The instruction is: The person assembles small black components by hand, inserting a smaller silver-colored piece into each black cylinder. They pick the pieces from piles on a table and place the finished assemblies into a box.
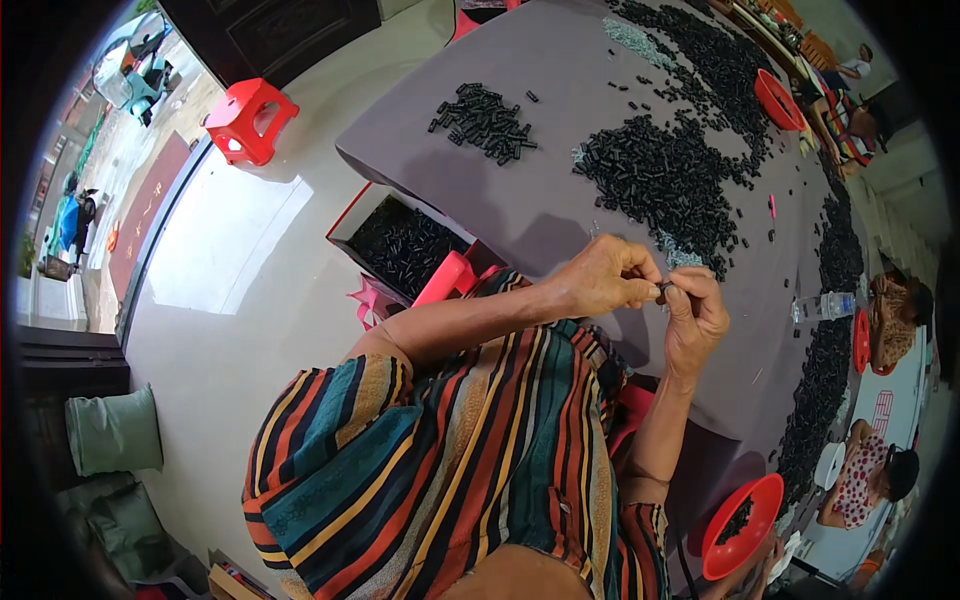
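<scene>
The left hand (pixel 610 275) and right hand (pixel 697 315) meet over the grey counter (pixel 390 130), their fingers (pixel 640 291) pinching 1 small black piece (pixel 663 288) between them, near a large heap of short black tubes (pixel 655 180), while a smaller pile (pixel 485 125) lies farther left.

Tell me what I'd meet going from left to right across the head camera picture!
Light green cushion → red stool → open box → left hand → right hand → thin pink stick → clear plastic container → black cap.
</scene>
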Demonstrator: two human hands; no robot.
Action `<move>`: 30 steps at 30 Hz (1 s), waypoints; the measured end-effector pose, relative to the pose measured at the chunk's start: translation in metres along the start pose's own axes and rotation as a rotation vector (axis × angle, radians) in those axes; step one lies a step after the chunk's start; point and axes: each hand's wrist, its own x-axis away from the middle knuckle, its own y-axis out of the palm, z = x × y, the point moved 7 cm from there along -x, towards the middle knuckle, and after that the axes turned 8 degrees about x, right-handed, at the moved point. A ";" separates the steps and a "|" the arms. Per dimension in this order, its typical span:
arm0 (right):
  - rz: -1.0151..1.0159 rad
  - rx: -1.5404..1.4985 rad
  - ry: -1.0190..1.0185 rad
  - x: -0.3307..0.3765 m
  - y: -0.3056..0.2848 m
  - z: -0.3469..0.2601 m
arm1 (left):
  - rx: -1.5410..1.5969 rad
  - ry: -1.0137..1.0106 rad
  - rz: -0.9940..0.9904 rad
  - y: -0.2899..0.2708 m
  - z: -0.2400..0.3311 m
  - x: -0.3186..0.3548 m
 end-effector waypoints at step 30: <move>0.299 0.428 -0.177 0.016 0.012 -0.011 | 0.135 0.003 0.108 -0.002 -0.014 0.002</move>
